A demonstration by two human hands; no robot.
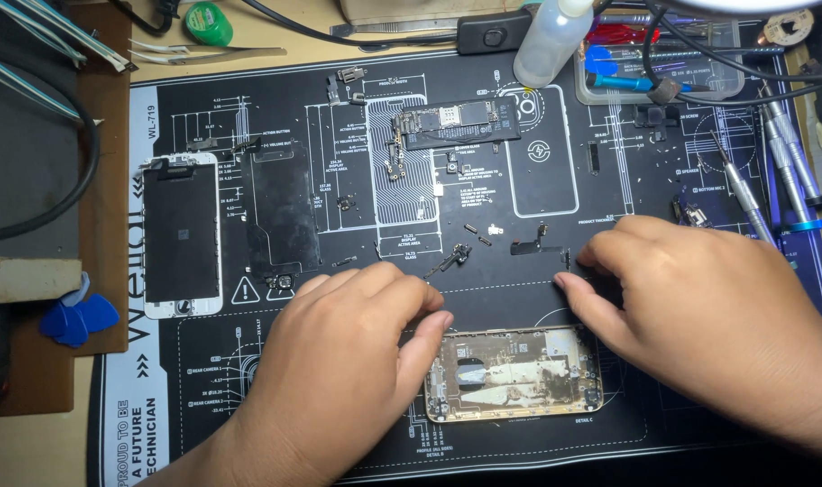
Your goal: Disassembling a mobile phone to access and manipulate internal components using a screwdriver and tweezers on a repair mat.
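A gold, stripped phone housing (514, 374) lies open side up on the black repair mat (609, 180), near its front edge. My left hand (339, 370) rests on the mat to the left of the housing with its fingers curled; the thumb tip touches the housing's upper left corner. My right hand (708, 316) lies above and to the right of the housing. Its fingertips press together on the mat beside a thin black flex part (568, 260). Whether they pinch anything is hidden.
A white-framed phone screen (182, 236) and a black shield plate (282, 216) lie at the left. A logic board (456, 124) sits at mid back, with small screws and flex parts (451, 260) scattered below it. Screwdrivers (789, 162), a plastic bottle (551, 41), a parts tray (663, 63) and blue picks (77, 320) are around.
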